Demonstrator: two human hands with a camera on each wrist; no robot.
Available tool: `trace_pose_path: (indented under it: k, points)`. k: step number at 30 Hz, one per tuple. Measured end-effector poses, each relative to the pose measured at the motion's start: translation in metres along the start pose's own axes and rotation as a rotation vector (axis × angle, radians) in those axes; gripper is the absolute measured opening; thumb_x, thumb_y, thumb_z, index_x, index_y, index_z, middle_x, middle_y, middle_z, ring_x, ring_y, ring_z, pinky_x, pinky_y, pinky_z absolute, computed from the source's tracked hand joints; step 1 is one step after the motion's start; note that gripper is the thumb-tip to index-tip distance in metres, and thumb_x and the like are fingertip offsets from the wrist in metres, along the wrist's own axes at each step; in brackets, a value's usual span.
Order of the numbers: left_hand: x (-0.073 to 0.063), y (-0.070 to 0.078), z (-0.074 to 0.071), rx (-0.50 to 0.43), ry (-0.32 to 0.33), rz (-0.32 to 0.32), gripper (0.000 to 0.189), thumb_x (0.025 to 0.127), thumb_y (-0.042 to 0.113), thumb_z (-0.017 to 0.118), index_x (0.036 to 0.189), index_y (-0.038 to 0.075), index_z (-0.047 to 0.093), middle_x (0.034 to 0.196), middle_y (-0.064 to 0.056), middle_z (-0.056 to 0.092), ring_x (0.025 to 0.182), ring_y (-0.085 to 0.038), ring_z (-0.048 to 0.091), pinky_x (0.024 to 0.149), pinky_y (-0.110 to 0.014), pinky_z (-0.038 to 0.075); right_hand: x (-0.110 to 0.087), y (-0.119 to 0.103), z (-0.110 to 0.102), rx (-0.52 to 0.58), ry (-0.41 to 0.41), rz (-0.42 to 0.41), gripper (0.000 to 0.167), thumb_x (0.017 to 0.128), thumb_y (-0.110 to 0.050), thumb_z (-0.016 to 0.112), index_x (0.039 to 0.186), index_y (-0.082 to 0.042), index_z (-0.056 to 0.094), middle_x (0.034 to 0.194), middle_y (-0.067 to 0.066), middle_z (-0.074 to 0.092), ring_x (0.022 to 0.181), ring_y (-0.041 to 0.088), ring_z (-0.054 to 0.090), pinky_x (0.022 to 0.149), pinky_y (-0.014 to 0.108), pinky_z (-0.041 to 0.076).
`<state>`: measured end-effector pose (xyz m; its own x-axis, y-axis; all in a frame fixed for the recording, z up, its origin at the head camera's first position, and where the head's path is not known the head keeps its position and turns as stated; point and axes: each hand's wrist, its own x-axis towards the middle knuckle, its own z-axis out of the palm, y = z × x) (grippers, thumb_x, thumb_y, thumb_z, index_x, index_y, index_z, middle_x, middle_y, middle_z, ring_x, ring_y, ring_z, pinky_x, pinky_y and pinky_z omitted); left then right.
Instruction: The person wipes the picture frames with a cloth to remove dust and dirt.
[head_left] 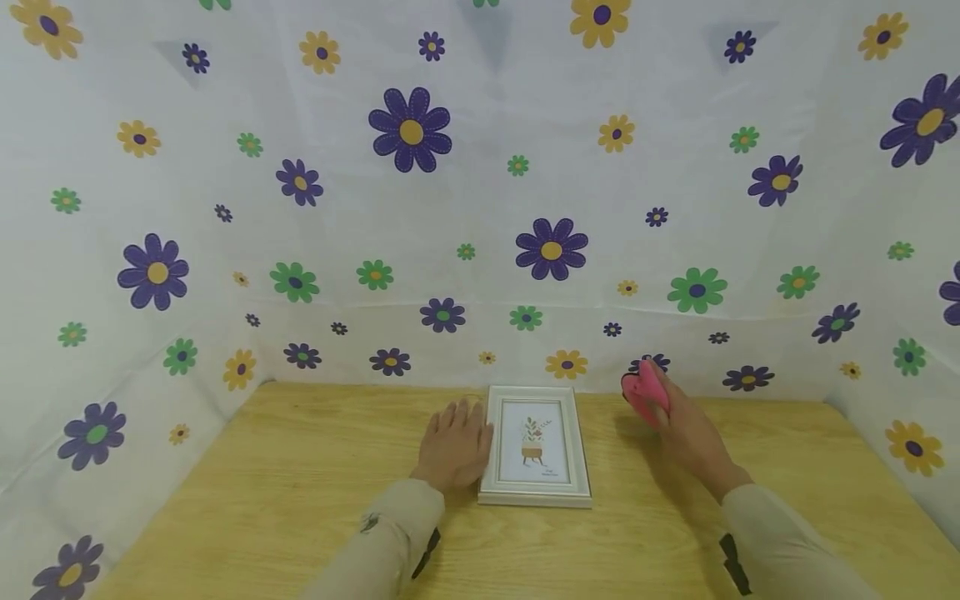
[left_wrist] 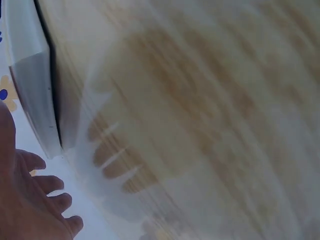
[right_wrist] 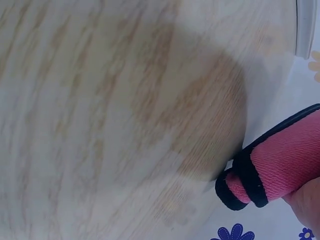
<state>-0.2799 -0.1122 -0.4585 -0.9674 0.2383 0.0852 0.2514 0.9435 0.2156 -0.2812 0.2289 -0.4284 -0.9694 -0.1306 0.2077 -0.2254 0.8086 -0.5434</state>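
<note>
A picture frame (head_left: 536, 500) with a pale rim lies flat on the wooden table, its print of a potted plant facing up. Along its left edge is my left hand (head_left: 453, 446), fingers extended, seeming to touch the rim in the head view. The left wrist view shows that hand (left_wrist: 30, 205) with loosely spread fingers and nothing in them, beside the frame's side (left_wrist: 32, 85). To the right of the frame, my right hand (head_left: 693, 437) grips a folded pink cloth (head_left: 647, 393) with black edging. This cloth (right_wrist: 285, 160) appears just above the tabletop in the right wrist view.
The wooden table (head_left: 315, 500) reaches back to a white curtain (head_left: 465, 200) printed with purple, green and yellow flowers. More of that curtain encloses the left and right sides.
</note>
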Motion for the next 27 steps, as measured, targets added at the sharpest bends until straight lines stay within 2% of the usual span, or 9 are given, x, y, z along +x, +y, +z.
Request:
trace_pose_path:
  k: [5, 9, 12, 15, 18, 22, 25, 27]
  points:
    - [0.002, -0.005, 0.003, -0.019, 0.003, -0.036, 0.056, 0.102, 0.04, 0.026, 0.146, 0.009, 0.04, 0.149, -0.021, 0.032, 0.138, -0.039, 0.025, 0.112, -0.055, 0.009, 0.003, -0.004, 0.003, 0.027, 0.014, 0.027, 0.056, 0.105, -0.021, 0.03, 0.154, -0.012, 0.005, 0.149, 0.027, 0.027, 0.129, 0.048, 0.034, 0.103, 0.06, 0.029]
    - [0.004, -0.005, 0.008, -0.057, -0.004, -0.068, 0.057, 0.102, 0.041, 0.023, 0.145, 0.007, 0.041, 0.148, -0.023, 0.033, 0.138, -0.041, 0.023, 0.111, -0.057, 0.007, 0.006, -0.01, 0.004, 0.053, 0.042, 0.066, 0.055, 0.105, -0.024, 0.028, 0.154, -0.008, 0.007, 0.149, 0.027, 0.028, 0.13, 0.046, 0.034, 0.104, 0.059, 0.028]
    - [0.005, -0.003, 0.012, -0.021, -0.032, -0.088, 0.058, 0.102, 0.04, 0.019, 0.147, 0.008, 0.037, 0.15, -0.023, 0.029, 0.14, -0.04, 0.017, 0.111, -0.057, 0.003, 0.009, -0.017, 0.006, 0.071, 0.077, 0.078, 0.056, 0.105, -0.027, 0.026, 0.153, -0.005, 0.007, 0.149, 0.026, 0.028, 0.131, 0.045, 0.034, 0.105, 0.058, 0.028]
    - [0.005, 0.0, 0.014, 0.036, -0.056, -0.112, 0.057, 0.103, 0.039, 0.018, 0.149, 0.009, 0.032, 0.153, -0.021, 0.024, 0.142, -0.036, 0.011, 0.111, -0.056, -0.002, 0.015, -0.025, 0.009, 0.098, 0.13, 0.087, 0.059, 0.105, -0.035, 0.024, 0.154, -0.008, 0.005, 0.151, 0.024, 0.027, 0.133, 0.043, 0.032, 0.107, 0.055, 0.027]
    - [0.003, 0.005, 0.011, 0.032, -0.056, -0.124, 0.055, 0.102, 0.036, 0.021, 0.149, 0.008, 0.032, 0.153, -0.022, 0.024, 0.143, -0.036, 0.011, 0.111, -0.057, -0.003, 0.023, -0.034, 0.014, 0.132, 0.191, 0.102, 0.06, 0.105, -0.039, 0.025, 0.154, -0.013, 0.004, 0.152, 0.019, 0.027, 0.135, 0.04, 0.031, 0.107, 0.054, 0.027]
    - [0.0, 0.01, 0.01, 0.023, -0.071, -0.125, 0.056, 0.102, 0.036, 0.021, 0.149, 0.007, 0.031, 0.153, -0.021, 0.022, 0.143, -0.035, 0.009, 0.111, -0.056, -0.005, 0.035, -0.05, 0.02, 0.178, 0.262, 0.082, 0.057, 0.105, -0.028, 0.032, 0.155, -0.012, 0.009, 0.152, 0.018, 0.029, 0.133, 0.039, 0.034, 0.105, 0.054, 0.031]
    - [-0.001, 0.011, 0.014, 0.04, -0.079, -0.131, 0.057, 0.102, 0.038, 0.018, 0.151, 0.009, 0.029, 0.155, -0.019, 0.019, 0.144, -0.033, 0.007, 0.111, -0.055, -0.006, 0.045, -0.063, 0.027, 0.166, 0.275, 0.054, 0.056, 0.104, -0.023, 0.036, 0.154, -0.011, 0.012, 0.149, 0.02, 0.032, 0.129, 0.04, 0.039, 0.102, 0.057, 0.034]
    - [-0.002, 0.012, 0.016, 0.052, -0.073, -0.136, 0.057, 0.102, 0.038, 0.017, 0.151, 0.01, 0.028, 0.155, -0.018, 0.019, 0.144, -0.032, 0.006, 0.111, -0.054, -0.007, 0.051, -0.072, 0.034, 0.157, 0.255, 0.049, 0.057, 0.104, -0.025, 0.036, 0.155, -0.014, 0.012, 0.149, 0.021, 0.033, 0.128, 0.04, 0.04, 0.101, 0.057, 0.035]
